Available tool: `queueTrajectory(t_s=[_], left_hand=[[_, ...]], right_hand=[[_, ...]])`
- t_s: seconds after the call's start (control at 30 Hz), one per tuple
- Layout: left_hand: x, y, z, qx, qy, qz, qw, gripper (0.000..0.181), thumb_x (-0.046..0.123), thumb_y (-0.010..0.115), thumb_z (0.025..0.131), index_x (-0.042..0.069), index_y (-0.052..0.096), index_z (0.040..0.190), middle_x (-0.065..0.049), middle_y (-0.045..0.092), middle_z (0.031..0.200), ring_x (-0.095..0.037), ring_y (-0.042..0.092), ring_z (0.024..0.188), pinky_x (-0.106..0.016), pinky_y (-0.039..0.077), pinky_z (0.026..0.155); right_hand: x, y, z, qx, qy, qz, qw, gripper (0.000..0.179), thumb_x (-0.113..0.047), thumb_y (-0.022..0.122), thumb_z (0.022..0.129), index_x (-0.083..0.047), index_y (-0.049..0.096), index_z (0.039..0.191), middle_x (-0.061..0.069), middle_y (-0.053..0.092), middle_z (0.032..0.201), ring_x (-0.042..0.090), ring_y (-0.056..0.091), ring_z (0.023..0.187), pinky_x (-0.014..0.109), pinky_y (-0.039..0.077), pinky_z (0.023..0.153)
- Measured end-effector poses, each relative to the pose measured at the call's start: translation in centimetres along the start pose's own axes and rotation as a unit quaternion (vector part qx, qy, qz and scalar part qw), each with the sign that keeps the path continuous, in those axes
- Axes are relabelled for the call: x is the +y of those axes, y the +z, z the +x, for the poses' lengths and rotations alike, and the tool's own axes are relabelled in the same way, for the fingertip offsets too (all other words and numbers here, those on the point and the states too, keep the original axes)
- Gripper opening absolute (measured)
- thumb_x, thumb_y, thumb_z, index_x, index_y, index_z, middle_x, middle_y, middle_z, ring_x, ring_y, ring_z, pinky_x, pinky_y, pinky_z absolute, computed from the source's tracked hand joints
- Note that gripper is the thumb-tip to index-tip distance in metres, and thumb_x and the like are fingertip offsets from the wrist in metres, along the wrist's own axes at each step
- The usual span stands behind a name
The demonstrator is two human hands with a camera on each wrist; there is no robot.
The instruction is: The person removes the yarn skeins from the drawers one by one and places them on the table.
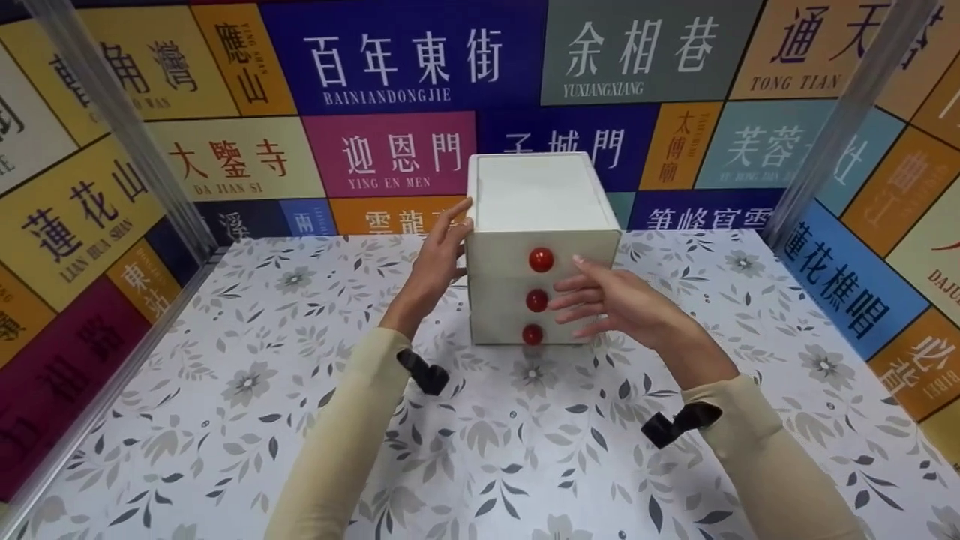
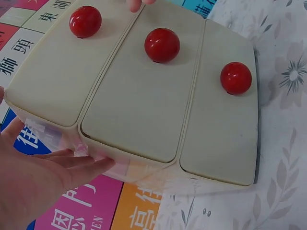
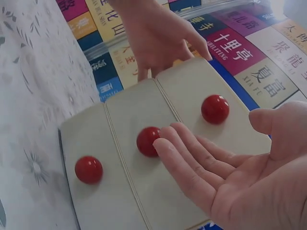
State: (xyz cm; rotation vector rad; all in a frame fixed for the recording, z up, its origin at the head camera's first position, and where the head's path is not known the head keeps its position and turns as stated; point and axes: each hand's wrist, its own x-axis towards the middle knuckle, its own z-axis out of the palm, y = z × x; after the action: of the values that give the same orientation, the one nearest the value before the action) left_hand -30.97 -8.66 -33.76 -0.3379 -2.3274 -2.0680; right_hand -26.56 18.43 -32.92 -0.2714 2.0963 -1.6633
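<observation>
A small white drawer box (image 1: 540,191) stands on the table, its three drawers stacked and facing me. Each drawer front has a round red knob, the top one (image 1: 541,259) highest, then the middle knob (image 1: 536,301) and the bottom knob (image 1: 532,334). My left hand (image 1: 439,259) rests along the box's left side, its fingers against the clear side wall in the left wrist view. In front of the drawers, my right hand (image 1: 619,300) holds nothing; its fingers are extended, with the fingertips close by the middle knob (image 3: 149,142).
A flower-patterned cloth (image 1: 247,382) covers the table. Behind it and on both sides stand walls of coloured panels (image 1: 405,56) with Chinese lettering. Clear posts (image 1: 847,112) rise at the back corners. A black strap (image 1: 424,373) sits on each wrist.
</observation>
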Motion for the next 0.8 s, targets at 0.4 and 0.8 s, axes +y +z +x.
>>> queueTrajectory(t_s=[0.4, 0.8], left_hand=[[0.7, 0.3, 1.5, -0.001, -0.026, 0.009, 0.9996, 0.045, 0.043, 0.041, 0.105, 0.038, 0.039, 0.15, -0.002, 0.031, 0.164, -0.033, 0.043, 0.144, -0.059, 0.043, 0.109], [0.7, 0.0, 2.2, 0.004, -0.015, -0.017, 0.9997, 0.039, 0.034, 0.049, 0.104, 0.029, 0.049, 0.143, -0.01, 0.053, 0.145, -0.027, 0.056, 0.129, -0.056, 0.043, 0.111]], right_hand=[[-0.5, 2.3, 1.4, -0.016, -0.004, 0.078, 0.9968, 0.074, -0.061, 0.037, 0.102, 0.001, 0.049, 0.141, 0.01, 0.069, 0.124, 0.028, 0.067, 0.114, 0.037, 0.061, 0.084], [-1.0, 2.8, 2.3, -0.013, -0.001, 0.101, 0.9948, 0.071, -0.059, 0.031, 0.104, 0.0, 0.049, 0.14, 0.015, 0.066, 0.131, 0.027, 0.068, 0.109, 0.035, 0.06, 0.082]])
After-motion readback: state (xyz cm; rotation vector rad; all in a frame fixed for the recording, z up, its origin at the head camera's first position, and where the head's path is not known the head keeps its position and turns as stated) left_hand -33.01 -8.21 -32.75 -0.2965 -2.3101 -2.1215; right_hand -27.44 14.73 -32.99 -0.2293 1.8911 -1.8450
